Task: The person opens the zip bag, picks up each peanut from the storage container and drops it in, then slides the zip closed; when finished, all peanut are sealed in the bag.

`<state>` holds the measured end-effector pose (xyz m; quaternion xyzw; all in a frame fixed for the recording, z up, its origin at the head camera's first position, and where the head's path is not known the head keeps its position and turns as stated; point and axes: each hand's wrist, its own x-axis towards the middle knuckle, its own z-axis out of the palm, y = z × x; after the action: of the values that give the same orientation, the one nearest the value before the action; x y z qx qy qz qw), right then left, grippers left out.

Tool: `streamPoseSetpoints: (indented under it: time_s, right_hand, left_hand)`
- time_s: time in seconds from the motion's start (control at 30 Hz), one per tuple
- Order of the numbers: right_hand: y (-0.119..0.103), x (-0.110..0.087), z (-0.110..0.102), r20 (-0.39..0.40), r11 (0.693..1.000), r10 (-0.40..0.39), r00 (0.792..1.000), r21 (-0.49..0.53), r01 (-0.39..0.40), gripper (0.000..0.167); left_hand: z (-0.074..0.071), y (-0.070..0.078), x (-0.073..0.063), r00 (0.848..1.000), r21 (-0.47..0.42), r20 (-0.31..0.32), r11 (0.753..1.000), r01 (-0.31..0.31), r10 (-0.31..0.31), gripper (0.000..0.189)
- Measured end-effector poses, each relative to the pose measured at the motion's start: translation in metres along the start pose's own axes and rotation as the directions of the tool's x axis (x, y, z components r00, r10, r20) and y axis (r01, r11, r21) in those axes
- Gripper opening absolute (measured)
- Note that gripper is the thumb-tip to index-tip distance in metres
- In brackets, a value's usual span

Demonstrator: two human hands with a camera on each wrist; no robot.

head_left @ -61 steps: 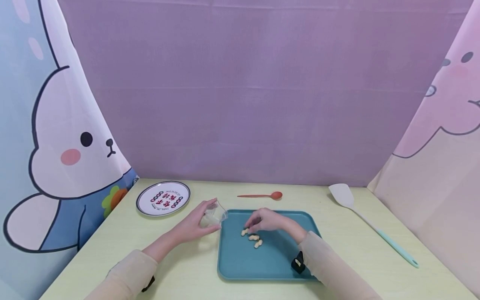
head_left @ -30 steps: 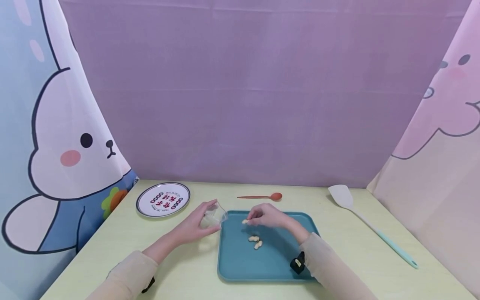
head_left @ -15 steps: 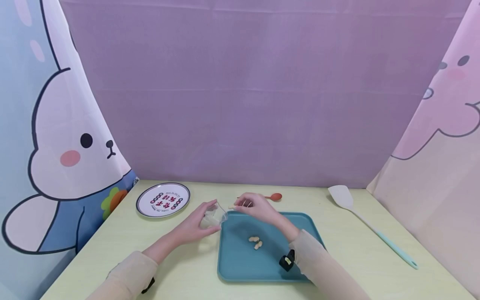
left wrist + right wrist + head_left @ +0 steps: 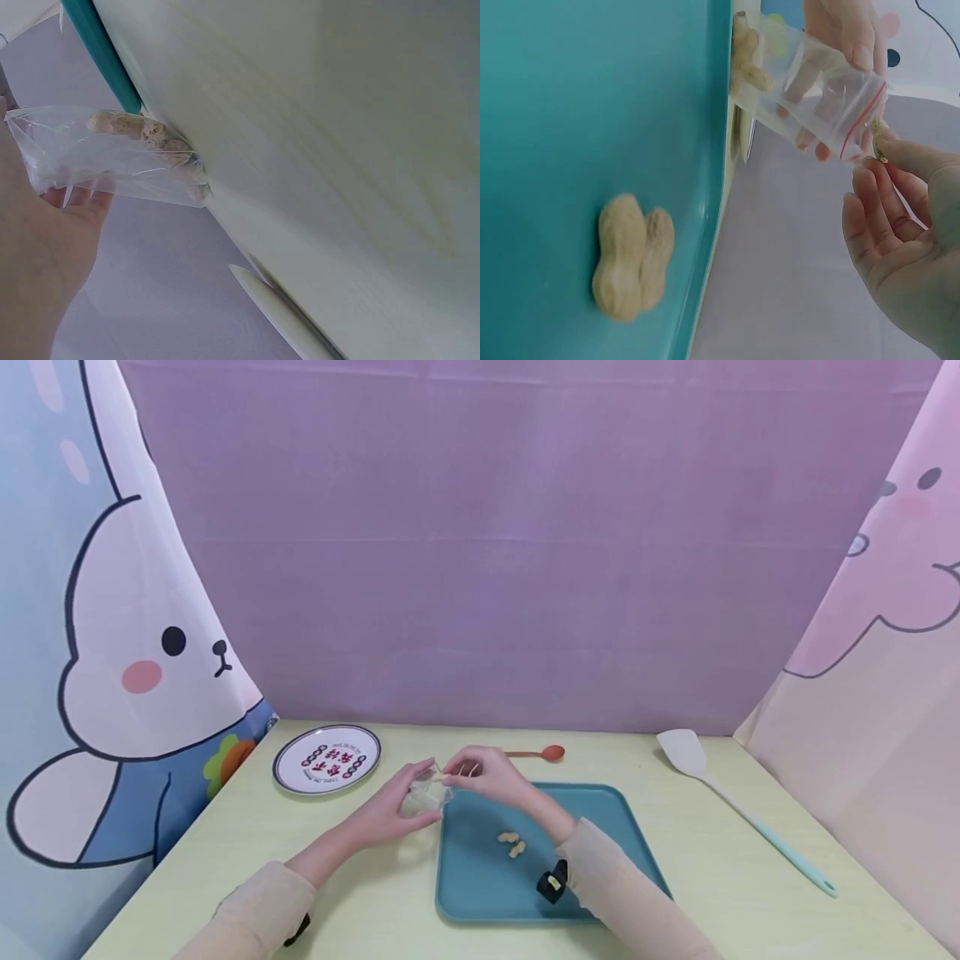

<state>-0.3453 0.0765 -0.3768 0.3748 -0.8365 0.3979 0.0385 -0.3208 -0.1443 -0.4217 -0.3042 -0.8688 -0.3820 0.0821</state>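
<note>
A clear zip bag [image 4: 817, 90] with a red strip at its mouth stands on the table just left of the tray, several peanuts in its bottom [image 4: 154, 135]. My left hand [image 4: 390, 806] holds it from the left, thumb and fingers on either side of the mouth. In my right hand [image 4: 487, 774] a peanut [image 4: 879, 141] is pinched between thumb and fingertips, right at the bag's mouth. Two more peanuts [image 4: 512, 843] lie side by side on the teal tray [image 4: 480, 893], below and left of my right forearm.
A white plate [image 4: 327, 760] with red lettering lies at the back left. Behind the tray is a red spoon [image 4: 553, 752], its handle partly hidden by my right hand. A spatula [image 4: 738, 806] with a white blade and mint handle lies on the right.
My right hand has picked a peanut off the tray and carried it up and left to the bag's mouth. The left hand and bag have stayed in place.
</note>
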Motion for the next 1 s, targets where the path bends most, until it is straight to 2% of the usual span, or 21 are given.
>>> streamPoseSetpoints:
  time_s: [0.5, 0.7, 1.0]
  right_hand:
    - [0.000, -0.003, 0.004, 0.000, 1.000, 0.012, 1.000, 0.024, -0.012, 0.018]
    - [0.004, -0.009, -0.005, 0.005, 0.999, 0.019, 1.000, -0.029, -0.019, 0.017]
    - [0.017, -0.025, -0.020, 0.037, 0.998, 0.045, 0.998, -0.045, -0.043, 0.020]
  left_hand:
    - [-0.002, 0.001, -0.001, 1.000, -0.003, -0.005, 1.000, -0.010, 0.010, 0.082]
    - [-0.001, 0.001, -0.001, 1.000, -0.008, 0.000, 1.000, 0.003, -0.003, 0.082]
    - [-0.001, 0.003, -0.002, 1.000, 0.004, -0.004, 1.000, -0.001, 0.001, 0.082]
